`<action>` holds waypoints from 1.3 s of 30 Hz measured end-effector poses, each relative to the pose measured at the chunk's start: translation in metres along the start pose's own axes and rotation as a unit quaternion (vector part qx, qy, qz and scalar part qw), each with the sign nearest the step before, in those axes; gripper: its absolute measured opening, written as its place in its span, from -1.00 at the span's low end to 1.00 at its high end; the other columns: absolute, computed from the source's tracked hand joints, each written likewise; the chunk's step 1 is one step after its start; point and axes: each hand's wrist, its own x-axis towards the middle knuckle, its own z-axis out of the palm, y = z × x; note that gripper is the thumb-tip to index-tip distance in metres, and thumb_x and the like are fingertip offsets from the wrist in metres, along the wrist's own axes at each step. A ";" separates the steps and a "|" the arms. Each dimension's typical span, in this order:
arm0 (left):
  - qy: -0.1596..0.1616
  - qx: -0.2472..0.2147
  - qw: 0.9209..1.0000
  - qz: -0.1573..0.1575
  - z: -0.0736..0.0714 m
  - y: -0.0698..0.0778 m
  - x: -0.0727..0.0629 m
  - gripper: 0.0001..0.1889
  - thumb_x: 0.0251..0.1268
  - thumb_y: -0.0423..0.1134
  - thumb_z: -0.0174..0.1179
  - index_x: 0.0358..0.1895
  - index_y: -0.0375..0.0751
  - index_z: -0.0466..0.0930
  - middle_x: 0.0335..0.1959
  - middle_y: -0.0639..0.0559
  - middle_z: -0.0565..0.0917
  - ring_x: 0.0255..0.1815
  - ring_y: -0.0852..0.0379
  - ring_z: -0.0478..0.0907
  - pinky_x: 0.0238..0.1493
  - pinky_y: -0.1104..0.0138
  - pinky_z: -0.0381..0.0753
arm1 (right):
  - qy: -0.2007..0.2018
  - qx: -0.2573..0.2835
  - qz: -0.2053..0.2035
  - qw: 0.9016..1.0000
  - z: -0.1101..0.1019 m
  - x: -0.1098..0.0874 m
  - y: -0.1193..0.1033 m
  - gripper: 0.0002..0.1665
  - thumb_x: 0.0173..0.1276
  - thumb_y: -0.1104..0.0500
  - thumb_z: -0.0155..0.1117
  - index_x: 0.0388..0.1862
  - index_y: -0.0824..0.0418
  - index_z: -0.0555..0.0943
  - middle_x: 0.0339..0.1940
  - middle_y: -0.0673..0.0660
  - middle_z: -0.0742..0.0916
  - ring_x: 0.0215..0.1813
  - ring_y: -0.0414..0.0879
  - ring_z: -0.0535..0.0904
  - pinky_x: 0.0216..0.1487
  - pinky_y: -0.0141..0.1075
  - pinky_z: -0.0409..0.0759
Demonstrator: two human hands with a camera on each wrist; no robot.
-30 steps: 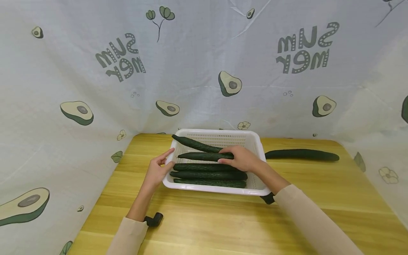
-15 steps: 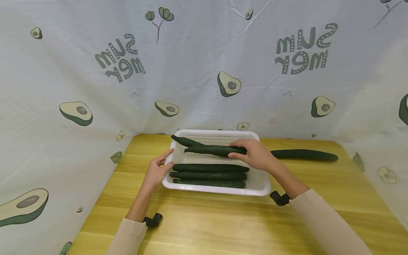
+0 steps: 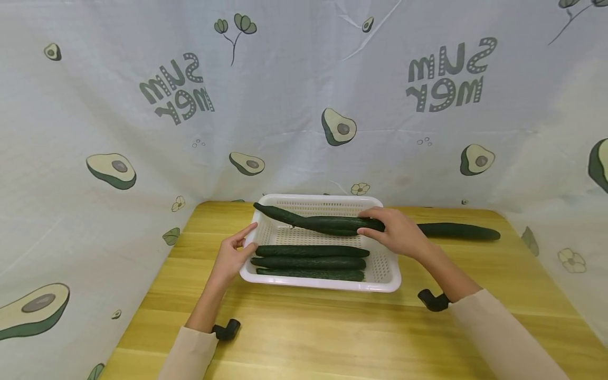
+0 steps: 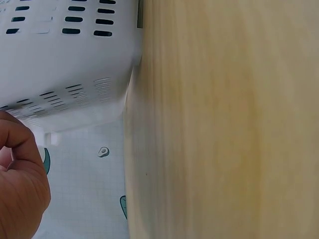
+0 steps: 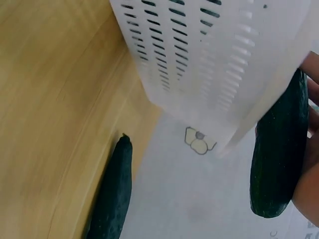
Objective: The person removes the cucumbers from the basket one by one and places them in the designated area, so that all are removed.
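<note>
A white perforated plastic basket [image 3: 323, 283] sits on the table with cucumbers in it. My left hand [image 3: 231, 258] pinches its left rim between thumb and fingers; in the left wrist view, that hand [image 4: 22, 184] is at the basket's edge. My right hand [image 3: 396, 230] grips one end of a dark green cucumber [image 3: 339, 222] above the basket's back right part. In the right wrist view, this cucumber's blunt end [image 5: 276, 159] sticks out past the rim. Under it, a second cucumber [image 3: 280, 213] lies slanted, one tip on the back left rim. Three more cucumbers [image 3: 311, 263] lie side by side along the front.
Another cucumber [image 3: 458, 230] lies on the wooden table [image 3: 313, 332] to the right of the basket, partly behind my right hand. A pale cloth [image 3: 285, 105] with avocado prints hangs behind and at both sides of the table.
My right hand has moved to the right with its cucumber, drawing it across the slanted one and away from the front three. My left hand keeps its place on the rim.
</note>
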 end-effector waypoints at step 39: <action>-0.007 0.001 1.000 0.001 0.001 0.025 -0.012 -0.43 0.38 -0.46 0.21 0.46 -0.20 0.49 -0.38 -0.06 0.59 -0.43 0.14 0.56 -0.45 0.41 0.64 | 0.050 0.001 0.056 0.997 -0.044 -0.083 0.075 -0.47 0.46 0.07 0.38 0.33 0.22 0.58 0.29 0.37 0.64 0.29 0.41 0.52 0.13 0.34 0.49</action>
